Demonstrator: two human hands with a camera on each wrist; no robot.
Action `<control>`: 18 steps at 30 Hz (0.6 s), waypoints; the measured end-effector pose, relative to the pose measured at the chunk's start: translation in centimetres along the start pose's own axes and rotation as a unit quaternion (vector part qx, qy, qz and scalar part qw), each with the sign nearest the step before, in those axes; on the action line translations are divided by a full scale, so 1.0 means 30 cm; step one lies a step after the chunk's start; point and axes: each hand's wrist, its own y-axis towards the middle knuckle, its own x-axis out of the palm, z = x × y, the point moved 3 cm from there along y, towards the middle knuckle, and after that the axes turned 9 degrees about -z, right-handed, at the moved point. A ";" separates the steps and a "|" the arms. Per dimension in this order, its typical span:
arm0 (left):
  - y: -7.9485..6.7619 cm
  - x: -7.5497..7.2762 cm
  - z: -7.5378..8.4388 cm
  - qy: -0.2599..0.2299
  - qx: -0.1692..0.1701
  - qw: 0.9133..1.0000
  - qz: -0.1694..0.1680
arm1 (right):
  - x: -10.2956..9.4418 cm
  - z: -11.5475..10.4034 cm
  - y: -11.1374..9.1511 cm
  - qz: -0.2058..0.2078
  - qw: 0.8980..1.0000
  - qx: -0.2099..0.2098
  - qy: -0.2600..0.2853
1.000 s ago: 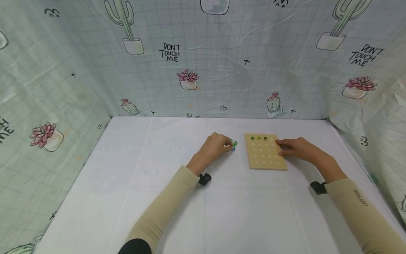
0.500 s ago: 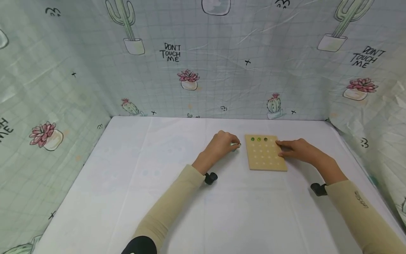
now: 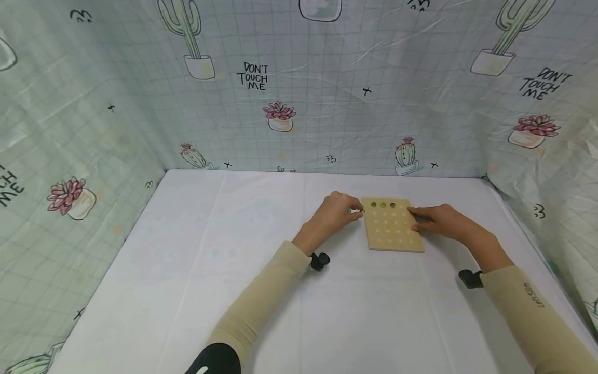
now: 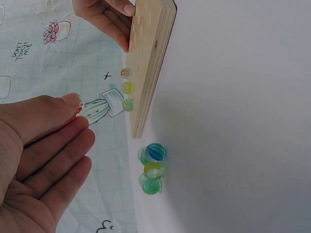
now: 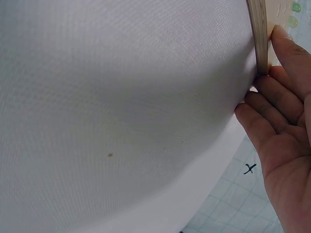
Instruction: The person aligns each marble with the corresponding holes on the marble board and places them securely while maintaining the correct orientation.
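Observation:
My left hand (image 3: 334,214) is at the left edge of a square wooden board (image 3: 391,231) with rows of small hollows. Between its thumb and forefinger it pinches a clear marble (image 4: 79,109) with some red in it, mostly covered by the fingertips. Three marbles, green (image 3: 374,204), yellow (image 3: 383,205) and brownish (image 3: 393,205), sit along the board's far row. My right hand (image 3: 441,221) holds the board's right edge, thumb over the top and fingers against the side. Beside the board, several loose marbles (image 4: 154,170), green, blue and yellow, lie clustered; the left hand mostly hides them in the head view.
A white cloth-covered table (image 3: 299,301) extends around the board. Behind it hangs a curtain (image 3: 317,124) printed with cacti and grid lines, which also runs along both sides. Each wrist carries a small black camera, such as the left wrist camera (image 3: 320,261).
My left hand took a marble from the cluster and has moved right with it, up to the board's left edge. The right hand stays on the board.

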 end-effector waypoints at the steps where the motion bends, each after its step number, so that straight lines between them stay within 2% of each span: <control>1: 0.002 0.002 0.002 0.001 0.001 1.000 0.002 | 0.000 0.000 0.000 0.001 1.000 -0.002 -0.002; 11: 0.020 0.021 0.025 -0.015 0.000 1.000 0.012 | -0.004 -0.003 -0.001 0.006 1.000 -0.004 -0.005; 18: 0.039 0.064 0.023 -0.034 -0.014 0.999 0.001 | -0.002 0.001 -0.002 0.006 1.000 -0.004 -0.005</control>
